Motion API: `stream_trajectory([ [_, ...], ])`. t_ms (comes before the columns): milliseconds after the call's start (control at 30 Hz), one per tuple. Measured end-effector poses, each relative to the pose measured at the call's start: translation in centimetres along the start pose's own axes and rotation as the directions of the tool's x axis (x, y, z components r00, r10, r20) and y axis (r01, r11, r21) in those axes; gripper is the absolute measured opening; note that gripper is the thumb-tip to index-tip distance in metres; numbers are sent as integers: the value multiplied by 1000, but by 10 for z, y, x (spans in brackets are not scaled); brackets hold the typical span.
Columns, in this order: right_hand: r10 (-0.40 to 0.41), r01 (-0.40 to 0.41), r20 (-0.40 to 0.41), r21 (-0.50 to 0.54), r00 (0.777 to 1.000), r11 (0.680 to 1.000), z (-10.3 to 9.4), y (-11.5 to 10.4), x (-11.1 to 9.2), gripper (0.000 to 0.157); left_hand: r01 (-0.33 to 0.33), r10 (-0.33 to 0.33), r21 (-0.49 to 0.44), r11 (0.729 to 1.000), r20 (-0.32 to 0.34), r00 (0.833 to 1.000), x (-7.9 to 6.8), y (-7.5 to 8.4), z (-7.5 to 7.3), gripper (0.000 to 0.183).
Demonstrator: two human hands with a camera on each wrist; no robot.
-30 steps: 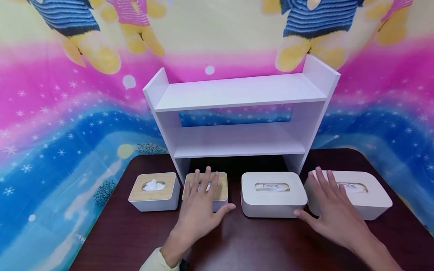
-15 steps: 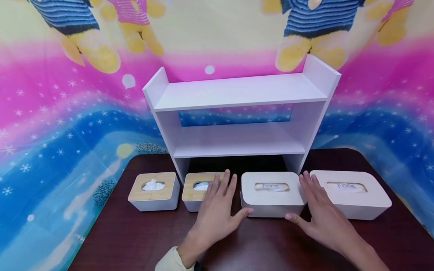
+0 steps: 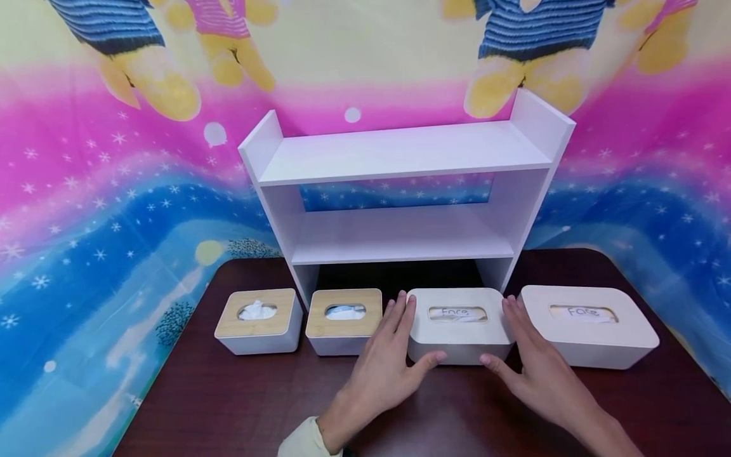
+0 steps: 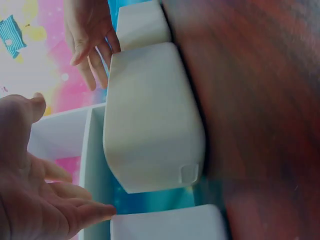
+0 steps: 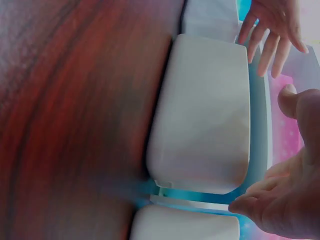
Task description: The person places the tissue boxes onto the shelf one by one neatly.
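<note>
In the head view a white tissue box [image 3: 457, 334] with a slot in its lid sits between my two hands. Inside the slot is a tissue pack marked "Face". My left hand [image 3: 381, 365], fingers extended and thumb spread, is at its left side, over the gap beside a smaller wood-lidded tissue box [image 3: 344, 327]. At its right side is my right hand [image 3: 541, 371], fingers extended, near a second white tissue box [image 3: 588, 339]. Both wrist views show the middle box [image 4: 150, 115] standing on the table, with neither hand curled round it. Contact with its sides cannot be told.
Another wood-lidded tissue box [image 3: 259, 322] stands at the far left of the row. Behind the boxes rises a white two-tier shelf [image 3: 405, 235]. The dark table [image 3: 228, 406] has rounded back corners, and a printed cloth [image 3: 114, 190] hangs behind it.
My left hand has moved right, from over the second wood-lidded box to the middle white box's left side. My right hand has shifted left off the far-right box. The boxes stay put.
</note>
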State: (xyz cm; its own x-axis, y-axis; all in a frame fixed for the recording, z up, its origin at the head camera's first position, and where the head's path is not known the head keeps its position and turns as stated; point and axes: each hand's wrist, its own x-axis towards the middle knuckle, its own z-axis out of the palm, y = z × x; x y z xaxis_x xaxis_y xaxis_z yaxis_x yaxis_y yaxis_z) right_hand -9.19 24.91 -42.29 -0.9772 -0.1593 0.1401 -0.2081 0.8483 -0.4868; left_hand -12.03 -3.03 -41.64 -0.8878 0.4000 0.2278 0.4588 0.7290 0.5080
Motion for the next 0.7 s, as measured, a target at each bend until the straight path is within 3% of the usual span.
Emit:
stream_trajectory([
  [300,51,-49,-18,66,999,997,9,7,0,107,39,-50,-187,982,-53,997,1,-3,14,93],
  [467,42,-40,-103,28,994,999,13,12,-1,107,69,-84,-254,965,-47,995,2,-8,20,93],
  [700,18,-14,-176,21,984,1000,17,19,-4,92,92,-113,-311,946,-48,992,2,-16,27,88],
])
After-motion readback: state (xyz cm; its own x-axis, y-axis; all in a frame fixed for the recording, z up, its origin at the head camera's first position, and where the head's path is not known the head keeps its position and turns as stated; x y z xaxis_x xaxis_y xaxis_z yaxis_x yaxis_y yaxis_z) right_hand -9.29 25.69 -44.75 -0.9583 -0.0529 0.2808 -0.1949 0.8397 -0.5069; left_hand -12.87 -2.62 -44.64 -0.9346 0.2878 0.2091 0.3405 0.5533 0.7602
